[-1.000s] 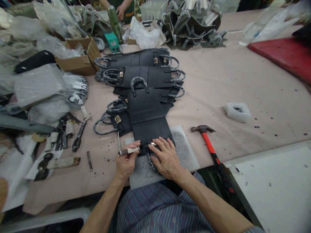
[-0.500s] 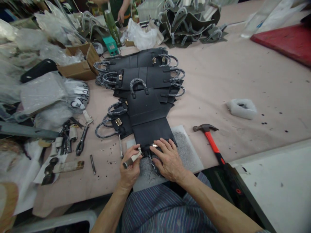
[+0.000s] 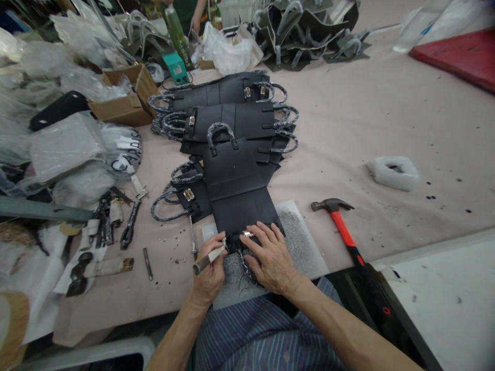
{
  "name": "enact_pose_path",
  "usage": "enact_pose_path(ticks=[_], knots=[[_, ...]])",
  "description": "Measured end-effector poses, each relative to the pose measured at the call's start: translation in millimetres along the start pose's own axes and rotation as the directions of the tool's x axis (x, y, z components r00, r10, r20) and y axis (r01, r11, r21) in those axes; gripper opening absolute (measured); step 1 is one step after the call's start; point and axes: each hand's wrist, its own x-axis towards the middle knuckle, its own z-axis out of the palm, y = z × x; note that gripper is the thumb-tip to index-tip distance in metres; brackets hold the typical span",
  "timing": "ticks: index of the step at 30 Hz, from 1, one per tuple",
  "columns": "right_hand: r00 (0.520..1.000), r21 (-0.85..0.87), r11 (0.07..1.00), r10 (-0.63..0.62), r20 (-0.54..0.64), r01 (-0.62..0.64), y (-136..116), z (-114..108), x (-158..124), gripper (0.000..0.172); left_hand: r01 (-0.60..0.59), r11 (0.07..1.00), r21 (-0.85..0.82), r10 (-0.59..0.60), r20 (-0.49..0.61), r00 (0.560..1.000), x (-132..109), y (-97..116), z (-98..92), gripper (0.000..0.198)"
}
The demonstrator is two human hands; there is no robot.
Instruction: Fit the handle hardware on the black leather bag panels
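My left hand (image 3: 209, 275) is closed around a tape-wrapped metal punch (image 3: 210, 260). The punch tilts, with its thick grey end toward me and its other end at the near edge of a black bag panel (image 3: 247, 208). My right hand (image 3: 273, 257) lies with fingers outstretched on that same edge, beside a shiny metal clasp (image 3: 248, 234). Below its palm a wrapped handle (image 3: 247, 268) shows in part. A speckled pale board (image 3: 303, 239) lies under the work. At the panel's far end a plastic-wrapped handle (image 3: 221, 129) stands up.
Beyond the panel lie several stacked black bag pieces (image 3: 232, 121). A claw hammer (image 3: 342, 226) with a red handle rests at the right, near a white foam-like block (image 3: 394, 172). Tools, including a taped hammer (image 3: 102, 267) and a metal rod (image 3: 147, 264), lie left. Another person's hand (image 3: 196, 23) shows far back.
The view has shifted slightly, so things on the right appear a little farther right. Both hands keep nearly the same place on the panel, and the punch stays in my left hand.
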Motion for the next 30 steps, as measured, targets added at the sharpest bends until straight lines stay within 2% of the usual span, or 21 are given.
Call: enact_pose_path(ticks=[16,23,30], knots=[[1.0,0.018,1.0,-0.005,-0.011,0.005,-0.3,-1.0,0.2,0.046,-0.042,0.999,-0.028,0.043,0.064,0.997,7.0,-14.3,0.0,0.021],[1.0,0.021,1.0,-0.013,-0.028,0.013,-0.2,-0.3,-0.4,0.046,-0.049,0.998,-0.031,0.052,0.088,0.995,14.3,-12.2,-0.4,0.018],[0.999,0.031,0.999,-0.012,-0.029,0.013,-0.2,-1.6,-1.0,0.046,-0.057,0.998,0.036,0.053,0.111,0.992,23.3,-6.7,-1.0,0.013]])
